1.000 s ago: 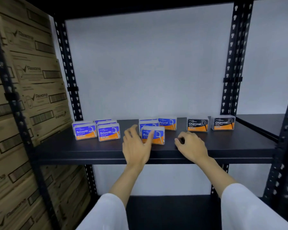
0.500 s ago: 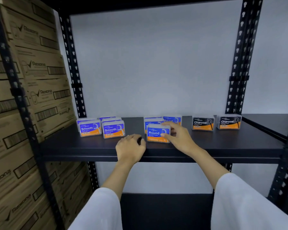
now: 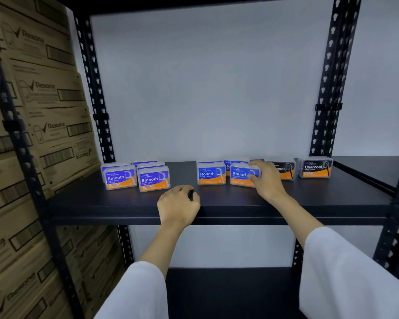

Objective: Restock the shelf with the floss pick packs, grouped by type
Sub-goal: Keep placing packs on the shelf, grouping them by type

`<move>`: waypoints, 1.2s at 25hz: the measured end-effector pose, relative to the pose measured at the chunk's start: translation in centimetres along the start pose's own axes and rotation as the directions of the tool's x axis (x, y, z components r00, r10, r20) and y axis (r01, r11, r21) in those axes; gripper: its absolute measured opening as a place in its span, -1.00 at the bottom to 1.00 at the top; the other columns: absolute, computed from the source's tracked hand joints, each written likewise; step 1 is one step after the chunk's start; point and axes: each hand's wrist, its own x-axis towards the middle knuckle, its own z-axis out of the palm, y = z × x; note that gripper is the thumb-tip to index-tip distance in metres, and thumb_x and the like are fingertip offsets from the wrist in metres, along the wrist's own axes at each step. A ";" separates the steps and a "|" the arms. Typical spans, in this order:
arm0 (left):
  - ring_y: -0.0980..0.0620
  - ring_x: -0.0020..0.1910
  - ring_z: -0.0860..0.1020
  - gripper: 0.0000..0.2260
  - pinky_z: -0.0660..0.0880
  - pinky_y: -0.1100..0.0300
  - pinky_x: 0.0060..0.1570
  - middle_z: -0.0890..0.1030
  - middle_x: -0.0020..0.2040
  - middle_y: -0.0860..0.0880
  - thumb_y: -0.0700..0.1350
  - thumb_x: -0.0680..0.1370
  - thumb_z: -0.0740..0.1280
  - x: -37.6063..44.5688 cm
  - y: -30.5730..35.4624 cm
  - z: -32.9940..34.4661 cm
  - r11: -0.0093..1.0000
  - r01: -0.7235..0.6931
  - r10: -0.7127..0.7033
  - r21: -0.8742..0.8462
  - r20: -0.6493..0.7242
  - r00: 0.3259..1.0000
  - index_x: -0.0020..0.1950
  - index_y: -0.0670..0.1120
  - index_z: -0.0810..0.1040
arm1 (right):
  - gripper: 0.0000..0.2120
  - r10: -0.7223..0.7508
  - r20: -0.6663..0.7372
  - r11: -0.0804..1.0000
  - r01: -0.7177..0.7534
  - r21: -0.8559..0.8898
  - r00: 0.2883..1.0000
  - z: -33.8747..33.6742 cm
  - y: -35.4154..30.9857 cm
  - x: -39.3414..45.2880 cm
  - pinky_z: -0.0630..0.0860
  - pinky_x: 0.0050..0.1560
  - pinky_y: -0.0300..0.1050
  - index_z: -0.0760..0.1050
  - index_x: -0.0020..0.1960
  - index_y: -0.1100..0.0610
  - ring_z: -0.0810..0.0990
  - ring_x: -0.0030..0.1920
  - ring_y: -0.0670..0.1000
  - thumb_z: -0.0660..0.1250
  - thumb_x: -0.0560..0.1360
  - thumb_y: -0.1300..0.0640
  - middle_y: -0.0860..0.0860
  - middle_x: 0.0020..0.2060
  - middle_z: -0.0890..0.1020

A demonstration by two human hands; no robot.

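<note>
On the black shelf (image 3: 217, 203) stand blue-and-orange "Smooth" packs (image 3: 154, 178) at the left, with more behind them. Blue "Round" packs sit in the middle: one (image 3: 210, 174) stands free, and my right hand (image 3: 266, 180) grips the front right Round pack (image 3: 241, 176) by its right end. Another Round pack is partly hidden behind it. Two black "Charcoal" packs stand at the right, one (image 3: 286, 170) partly behind my hand, the other (image 3: 315, 168) in full view. My left hand (image 3: 179, 204) rests curled on the shelf's front edge, holding nothing.
Stacked brown Rexona cartons (image 3: 32, 134) fill the rack at the left. Black perforated uprights (image 3: 332, 88) frame the bay. A lower shelf (image 3: 228, 293) lies below, and a neighbouring shelf (image 3: 366, 166) extends to the right.
My right hand took the front Round pack and slid it right, next to the other front Round pack. My left hand let go of it and drew back to the shelf edge, fingers curled.
</note>
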 end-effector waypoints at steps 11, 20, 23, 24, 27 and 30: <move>0.03 0.20 0.50 -0.69 0.40 0.12 0.14 0.55 0.25 0.08 0.07 0.58 0.12 0.1 -0.2 0.4 1.000 -0.014 0.014 0.014 0.011 1.000 0.25 0.09 0.53 | -0.57 0.029 -0.037 0.999 -0.030 -0.027 0.999 1.5 -1.0 0.5 0.47 0.18 -0.13 0.35 0.39 0.12 0.31 0.34 0.09 0.31 0.54 0.25 0.17 0.30 0.25; 0.01 0.26 0.40 -0.78 0.38 0.15 0.05 0.51 0.23 0.01 -0.01 0.61 0.21 -4.6 0.4 -3.4 0.950 -0.087 0.095 -0.300 0.012 0.995 0.18 -0.04 0.54 | -0.72 -0.005 0.023 1.000 0.005 0.019 1.000 -2.6 -3.2 -8.0 0.34 0.18 -0.17 0.47 0.24 0.18 0.44 0.23 0.11 0.28 0.54 0.19 0.15 0.18 0.48; -0.01 0.14 0.48 -0.83 0.47 0.06 0.02 0.53 0.14 0.02 -0.03 0.60 0.21 -7.8 1.5 -5.0 0.956 -0.137 0.147 -0.261 0.020 0.989 0.10 -0.02 0.55 | -0.89 -0.008 0.080 1.000 0.006 0.029 0.997 -4.1 -3.6 -12.0 0.54 0.08 0.00 0.55 0.02 0.12 0.59 0.00 0.06 0.29 0.52 0.16 0.06 -0.03 0.61; -0.01 0.10 0.51 -0.84 0.49 0.04 0.00 0.54 0.11 0.02 -0.03 0.59 0.21 -8.7 1.7 -5.2 0.957 -0.135 0.153 -0.258 0.051 0.987 0.07 -0.01 0.55 | -0.90 0.002 0.120 1.000 -0.004 0.014 0.993 -4.4 -3.6 -13.4 0.57 0.02 0.02 0.55 -0.02 0.10 0.60 -0.06 0.05 0.28 0.52 0.15 0.03 -0.09 0.64; -0.04 0.05 0.54 -0.82 0.46 0.09 -0.07 0.57 0.09 0.03 -0.02 0.59 0.18 -11.6 1.4 -4.5 0.969 -0.089 0.137 -0.232 0.200 0.970 0.04 0.00 0.55 | -0.87 0.067 0.265 0.996 -0.047 -0.081 0.962 -4.3 -2.5 -17.3 0.57 0.00 0.02 0.56 -0.05 0.07 0.59 -0.04 0.06 0.24 0.52 0.10 0.01 -0.12 0.62; -0.08 0.02 0.55 -0.78 0.46 0.11 -0.05 0.59 0.10 0.01 -0.02 0.59 0.15 -14.5 0.5 -2.0 0.987 -0.015 0.077 -0.159 0.390 0.918 0.08 0.01 0.56 | -0.82 0.188 0.428 0.976 -0.118 -0.185 0.884 -2.5 0.2 -20.2 0.53 0.09 0.03 0.57 0.03 0.06 0.57 0.02 0.09 0.24 0.53 0.03 0.04 0.01 0.58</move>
